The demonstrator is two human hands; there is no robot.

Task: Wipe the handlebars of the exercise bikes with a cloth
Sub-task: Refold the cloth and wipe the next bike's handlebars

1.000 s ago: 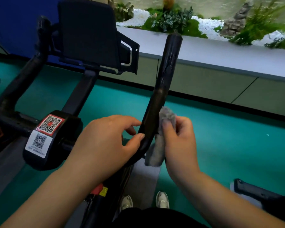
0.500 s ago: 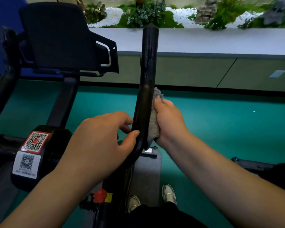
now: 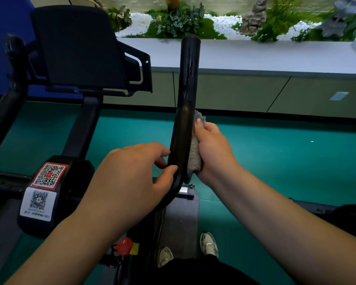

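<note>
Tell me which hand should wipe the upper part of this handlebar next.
The right hand. It already presses the grey cloth against the right side of the handlebar and can likely slide up toward the tip. The left hand is bare, gripping the bend below to steady the bar.

Two hands are showing: left hand (image 3: 130,175) and right hand (image 3: 212,150). One cloth (image 3: 194,156) is showing, two handlebars (image 3: 184,112) (image 3: 3,108), two QR stickers (image 3: 48,174) (image 3: 37,202), one screen holder (image 3: 78,50), two shoes (image 3: 164,256) (image 3: 209,244), and one red knob (image 3: 124,246).
</note>
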